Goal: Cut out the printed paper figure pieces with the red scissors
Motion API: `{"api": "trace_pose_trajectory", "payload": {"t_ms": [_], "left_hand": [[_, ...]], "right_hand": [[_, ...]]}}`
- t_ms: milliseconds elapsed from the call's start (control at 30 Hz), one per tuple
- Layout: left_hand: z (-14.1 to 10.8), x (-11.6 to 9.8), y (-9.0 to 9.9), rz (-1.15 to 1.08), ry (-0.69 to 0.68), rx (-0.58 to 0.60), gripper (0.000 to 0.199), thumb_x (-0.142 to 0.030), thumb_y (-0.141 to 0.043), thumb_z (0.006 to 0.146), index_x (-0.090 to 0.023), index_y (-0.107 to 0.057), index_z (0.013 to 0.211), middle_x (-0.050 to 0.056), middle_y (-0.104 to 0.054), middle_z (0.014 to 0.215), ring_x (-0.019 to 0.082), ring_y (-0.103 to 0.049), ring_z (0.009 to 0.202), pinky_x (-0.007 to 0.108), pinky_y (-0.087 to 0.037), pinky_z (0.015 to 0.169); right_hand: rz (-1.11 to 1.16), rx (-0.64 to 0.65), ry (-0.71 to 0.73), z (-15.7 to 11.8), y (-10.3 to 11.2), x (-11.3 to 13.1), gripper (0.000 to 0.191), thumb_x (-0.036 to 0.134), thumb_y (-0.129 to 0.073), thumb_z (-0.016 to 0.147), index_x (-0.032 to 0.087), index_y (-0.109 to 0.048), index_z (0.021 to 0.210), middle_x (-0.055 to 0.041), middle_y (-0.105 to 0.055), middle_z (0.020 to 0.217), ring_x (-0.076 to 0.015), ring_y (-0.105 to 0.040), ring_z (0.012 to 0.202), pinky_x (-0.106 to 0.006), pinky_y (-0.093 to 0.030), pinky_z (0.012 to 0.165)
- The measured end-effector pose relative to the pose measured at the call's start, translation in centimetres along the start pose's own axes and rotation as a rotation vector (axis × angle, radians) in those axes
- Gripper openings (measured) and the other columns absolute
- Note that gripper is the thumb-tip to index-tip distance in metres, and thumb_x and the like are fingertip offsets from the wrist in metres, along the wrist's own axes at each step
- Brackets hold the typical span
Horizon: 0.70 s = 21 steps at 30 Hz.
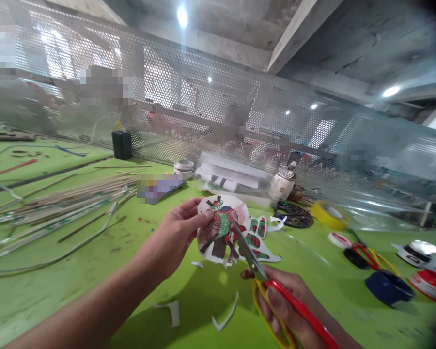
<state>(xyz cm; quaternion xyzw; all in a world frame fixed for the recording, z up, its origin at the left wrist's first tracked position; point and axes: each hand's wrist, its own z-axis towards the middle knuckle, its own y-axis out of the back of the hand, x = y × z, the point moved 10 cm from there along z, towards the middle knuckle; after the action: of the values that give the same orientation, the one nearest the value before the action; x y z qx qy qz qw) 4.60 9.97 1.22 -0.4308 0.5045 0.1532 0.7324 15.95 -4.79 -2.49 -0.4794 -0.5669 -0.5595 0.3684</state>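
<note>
My left hand [188, 224] pinches the left edge of a painted paper cutout [223, 230], white with red, green and brown figures. It is held up over the green table. Around the handles of a pair of scissors [256, 264], one red and one yellow, my right hand [279, 295] is closed. The blades point up and left, their tips in front of the painted paper; whether they cut into it I cannot tell. Smaller painted pieces [257, 227] in red and green lie just right of the paper. White paper scraps [227, 314] rest on the table below.
Thin bamboo sticks [69, 201] and a pale cable spread over the left. Behind are a black box [121, 145], a plastic-wrapped bundle [236, 177] and a cup [283, 182]. Yellow tape [330, 214], a blue roll [389, 287] and other scissors [366, 257] lie right. A perforated screen [203, 106] stands behind.
</note>
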Motion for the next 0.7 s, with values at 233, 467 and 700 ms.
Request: {"api": "trace_pose_trajectory", "payload": {"t_ms": [233, 467, 700], "left_hand": [[-0.1, 0.4, -0.1, -0.009, 0.03, -0.041, 0.019, -0.01, -0.07, 0.077, -0.012, -0.066, 0.095, 0.002, -0.068, 0.069, 0.008, -0.06, 0.055, 0.017, -0.051, 0.056], [-0.4, 0.7, -0.1, 0.035, 0.048, -0.086, 0.021, -0.013, -0.069, 0.079, -0.014, -0.064, 0.099, 0.004, -0.07, 0.073, 0.01, -0.062, 0.056, 0.019, -0.051, 0.054], [-0.5, 0.7, -0.2, 0.0, 0.048, -0.093, 0.022, -0.012, -0.069, 0.077, -0.013, -0.062, 0.098, 0.005, -0.071, 0.072, 0.014, -0.064, 0.054, 0.025, -0.055, 0.053]], "right_hand": [[0.024, 0.044, 0.054, 0.4, -0.5, -0.8, 0.07, 0.074, -0.057, 0.074, 0.011, -0.063, 0.104, 0.0055, -0.043, 0.06, -0.0071, -0.036, 0.048, -0.022, -0.028, 0.047], [-0.1, 0.106, 0.099, 0.2, -0.9, -0.6, 0.063, 0.068, -0.055, 0.081, 0.011, -0.062, 0.107, 0.0083, -0.032, 0.06, -0.0079, -0.029, 0.05, -0.023, -0.024, 0.045], [-0.205, 0.068, 0.055, 0.0, -0.5, -1.2, 0.063, 0.066, -0.052, 0.084, 0.008, -0.062, 0.108, 0.008, -0.031, 0.06, -0.0089, -0.029, 0.05, -0.024, -0.025, 0.045]]}}
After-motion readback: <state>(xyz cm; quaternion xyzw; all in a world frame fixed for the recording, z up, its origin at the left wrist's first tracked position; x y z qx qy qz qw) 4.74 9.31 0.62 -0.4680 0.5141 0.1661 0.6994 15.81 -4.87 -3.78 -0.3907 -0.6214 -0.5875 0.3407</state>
